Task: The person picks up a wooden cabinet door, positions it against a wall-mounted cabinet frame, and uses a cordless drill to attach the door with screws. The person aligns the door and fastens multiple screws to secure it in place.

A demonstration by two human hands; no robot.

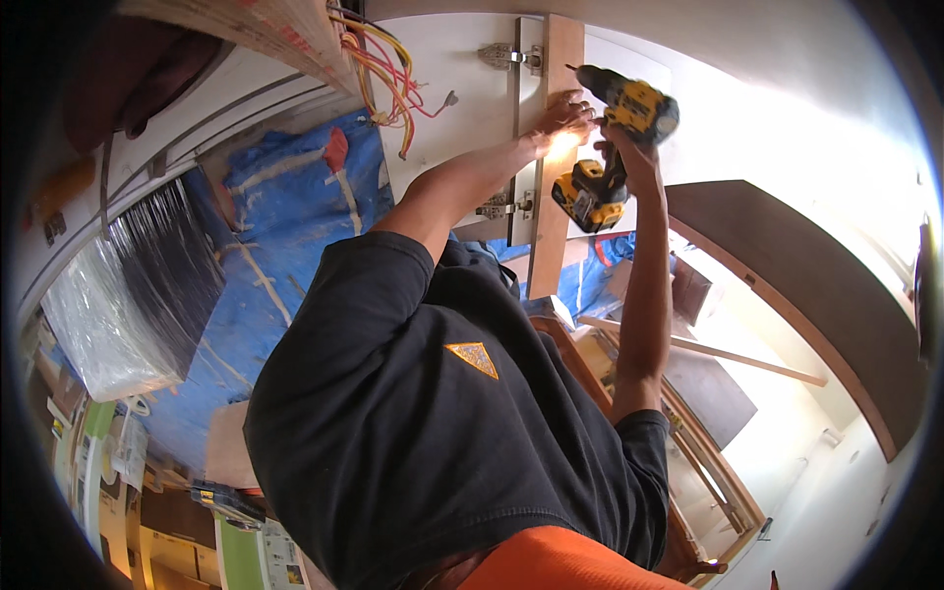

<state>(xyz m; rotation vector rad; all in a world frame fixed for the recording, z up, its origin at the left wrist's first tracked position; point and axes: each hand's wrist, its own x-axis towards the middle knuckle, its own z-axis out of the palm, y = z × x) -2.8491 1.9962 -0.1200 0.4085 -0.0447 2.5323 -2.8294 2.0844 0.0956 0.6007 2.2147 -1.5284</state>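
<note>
My right hand (632,149) grips the handle of a yellow and black cordless drill (639,106). Its thin bit points left, and the battery hangs below. Beside the drill, my left hand (568,116) has its fingers curled in front of a long wooden strip (551,236). What those fingers hold, if anything, is too small to tell. A bright patch of light falls around my left hand and wrist. An upper metal cabinet hinge (513,57) and a lower hinge (506,206) join the strip's side to a white panel (442,59).
Loose coloured wires (393,88) hang left of the panel near a wooden beam (285,34). Blue sheeting (295,197) lies behind my left arm, with a plastic-wrapped box (138,295) on it. A dark curved panel (816,256) and a long wooden stick (747,364) are to the right.
</note>
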